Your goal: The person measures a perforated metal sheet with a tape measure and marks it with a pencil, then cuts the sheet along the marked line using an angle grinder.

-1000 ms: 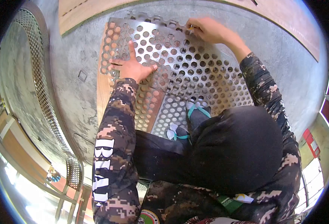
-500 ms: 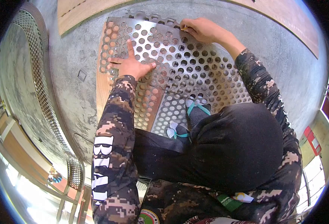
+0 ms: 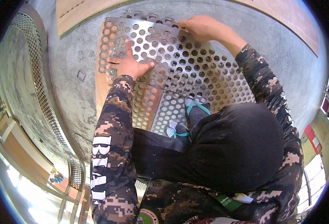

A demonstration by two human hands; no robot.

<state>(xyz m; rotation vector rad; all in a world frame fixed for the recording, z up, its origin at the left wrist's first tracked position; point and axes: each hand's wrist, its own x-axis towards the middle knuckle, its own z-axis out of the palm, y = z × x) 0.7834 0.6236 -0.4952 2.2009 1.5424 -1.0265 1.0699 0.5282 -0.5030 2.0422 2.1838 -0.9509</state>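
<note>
Fingers (image 3: 128, 49) spread, left hand (image 3: 131, 68) touches one perforated sheet (image 3: 147, 24); grip of right hand (image 3: 203, 28) unclear.

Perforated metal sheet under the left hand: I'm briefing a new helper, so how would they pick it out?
On the grey floor, look past the teal-strapped flip-flops, up and left to the spread left hand. The perforated metal sheet is the shiny, round-holed piece beneath it. Unlike the long, narrow perforated strip winding down the picture's left, it is broad, with that hand resting on it.
</note>
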